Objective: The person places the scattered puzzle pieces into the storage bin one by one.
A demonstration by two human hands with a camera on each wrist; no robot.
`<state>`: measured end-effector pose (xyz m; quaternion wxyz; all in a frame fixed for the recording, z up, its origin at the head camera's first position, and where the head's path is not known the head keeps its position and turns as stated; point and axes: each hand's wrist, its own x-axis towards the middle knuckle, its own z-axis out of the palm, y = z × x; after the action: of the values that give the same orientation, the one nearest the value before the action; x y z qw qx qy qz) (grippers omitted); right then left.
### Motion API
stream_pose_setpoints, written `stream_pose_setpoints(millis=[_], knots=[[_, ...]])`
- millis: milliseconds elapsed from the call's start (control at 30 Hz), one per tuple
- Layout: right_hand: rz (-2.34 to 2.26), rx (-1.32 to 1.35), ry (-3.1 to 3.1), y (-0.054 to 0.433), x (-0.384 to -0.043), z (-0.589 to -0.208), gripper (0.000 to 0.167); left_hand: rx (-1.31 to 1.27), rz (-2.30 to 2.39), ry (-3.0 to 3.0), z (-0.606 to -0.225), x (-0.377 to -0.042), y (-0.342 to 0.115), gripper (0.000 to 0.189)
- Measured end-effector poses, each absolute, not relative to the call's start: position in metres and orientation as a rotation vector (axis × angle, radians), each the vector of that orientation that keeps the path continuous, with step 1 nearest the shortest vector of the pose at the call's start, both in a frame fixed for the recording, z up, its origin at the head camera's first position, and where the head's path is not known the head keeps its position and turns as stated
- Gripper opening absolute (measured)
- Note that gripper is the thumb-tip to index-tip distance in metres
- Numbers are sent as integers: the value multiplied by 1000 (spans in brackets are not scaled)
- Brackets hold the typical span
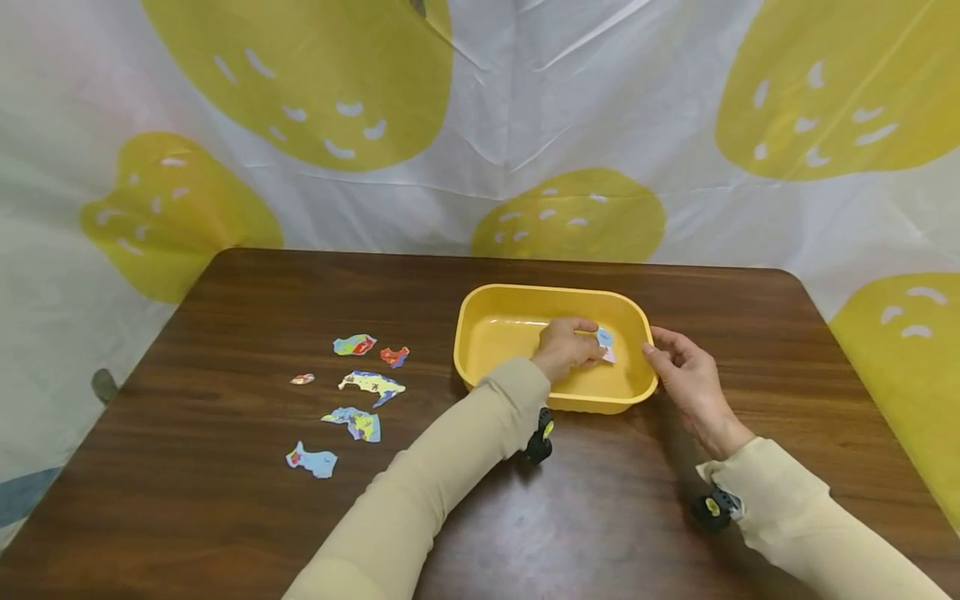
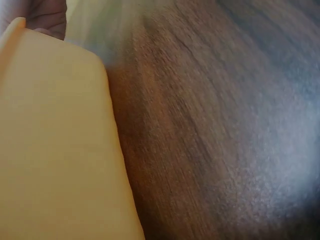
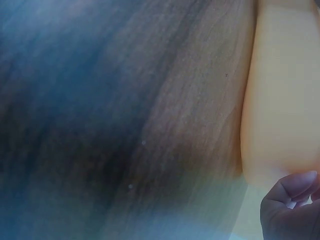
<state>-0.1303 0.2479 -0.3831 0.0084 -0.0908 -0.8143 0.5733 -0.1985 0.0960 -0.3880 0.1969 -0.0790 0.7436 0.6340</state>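
A yellow plastic tub [image 1: 495, 289] stands on the table, with a second look at its outer wall in the left wrist view [image 2: 60, 135] and the right wrist view [image 3: 285, 85]. My left hand [image 1: 566, 346] reaches over the near rim into the tub. Its fingertips pinch a small light-blue and pale-pink map puzzle piece [image 1: 605, 339], partly hidden by the fingers. At the tub's right end my right hand [image 1: 686, 379] grips the rim, thumb on the near side and fingers round the outside.
On the dark wooden table [image 1: 247, 517], left of the tub, lie several colourful map pieces, among them a yellow one [image 1: 372, 383], a red one [image 1: 394, 357] and a blue one [image 1: 315, 461]. Behind the table hangs a white curtain [image 1: 510, 100] with yellow fruit shapes.
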Motion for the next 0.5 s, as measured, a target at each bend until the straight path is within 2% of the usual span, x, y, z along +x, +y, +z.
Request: stream_pose_setpoints(millis=[500], knots=[[1809, -273, -2516, 247, -130, -383, 49, -141, 1669, 2192, -391, -198, 99, 42]])
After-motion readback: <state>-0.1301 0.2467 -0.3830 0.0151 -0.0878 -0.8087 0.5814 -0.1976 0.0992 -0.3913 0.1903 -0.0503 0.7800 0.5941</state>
